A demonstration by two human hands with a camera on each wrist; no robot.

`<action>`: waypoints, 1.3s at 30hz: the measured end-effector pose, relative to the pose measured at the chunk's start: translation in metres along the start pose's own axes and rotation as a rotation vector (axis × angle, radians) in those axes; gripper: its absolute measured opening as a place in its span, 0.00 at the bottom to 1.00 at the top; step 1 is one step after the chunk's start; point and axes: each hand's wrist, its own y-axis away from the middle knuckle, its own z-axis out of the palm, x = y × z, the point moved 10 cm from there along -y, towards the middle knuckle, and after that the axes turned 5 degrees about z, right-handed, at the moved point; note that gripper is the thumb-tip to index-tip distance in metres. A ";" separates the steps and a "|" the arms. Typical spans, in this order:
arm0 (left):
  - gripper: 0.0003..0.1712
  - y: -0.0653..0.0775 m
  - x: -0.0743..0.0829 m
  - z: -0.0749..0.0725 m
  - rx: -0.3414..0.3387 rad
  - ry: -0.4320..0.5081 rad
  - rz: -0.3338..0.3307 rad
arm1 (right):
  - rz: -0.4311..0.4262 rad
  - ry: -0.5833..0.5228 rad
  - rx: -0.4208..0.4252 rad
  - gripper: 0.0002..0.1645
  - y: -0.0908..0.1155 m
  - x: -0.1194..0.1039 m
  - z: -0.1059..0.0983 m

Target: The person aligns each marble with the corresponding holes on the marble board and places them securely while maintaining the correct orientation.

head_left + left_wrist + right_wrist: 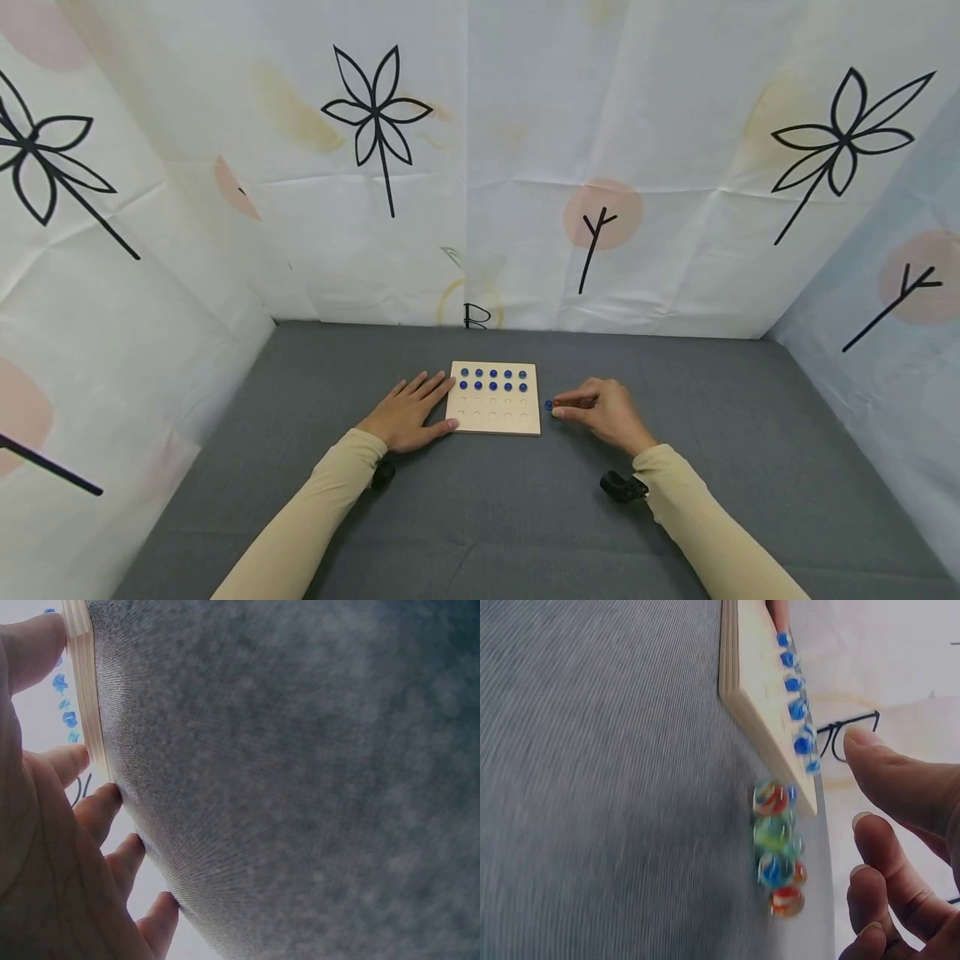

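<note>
A square wooden board (487, 423) lies on the grey cloth, its two far rows of hollows filled with blue marbles (492, 386). The nearer rows show bare hollows. My left hand (408, 417) lies spread at the board's left edge, thumb and fingertip touching it. To the right of the board, my right hand (606, 412) hovers by a small cluster of marbles, partly hidden behind its fingers in the head view. In the right wrist view the cluster includes a red-swirled marble (771, 797), a green one (772, 834) and a blue one (775, 870). Thumb and fingers stand apart, nothing between them.
Grey cloth (480, 525) covers the table. Pale printed curtains (510, 150) with flower and twig drawings rise at the back and both sides. A black wrist camera (622, 487) sits at the right cuff.
</note>
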 end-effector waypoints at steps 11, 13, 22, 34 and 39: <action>0.46 -0.001 0.004 -0.003 -0.017 -0.010 -0.006 | 0.023 -0.024 0.002 0.11 -0.010 -0.020 0.024; 0.46 -0.002 0.002 -0.001 -0.019 -0.015 -0.005 | 0.035 -0.033 0.003 0.11 -0.012 -0.023 0.028; 0.47 -0.003 -0.002 0.002 -0.007 -0.017 -0.010 | 0.032 -0.067 0.002 0.10 -0.021 -0.037 0.050; 0.47 -0.001 -0.001 0.001 -0.023 -0.006 -0.017 | -0.004 -0.085 -0.019 0.09 -0.031 -0.057 0.069; 0.46 0.000 -0.001 0.001 -0.023 -0.010 -0.013 | 0.014 -0.076 -0.015 0.09 -0.036 -0.059 0.076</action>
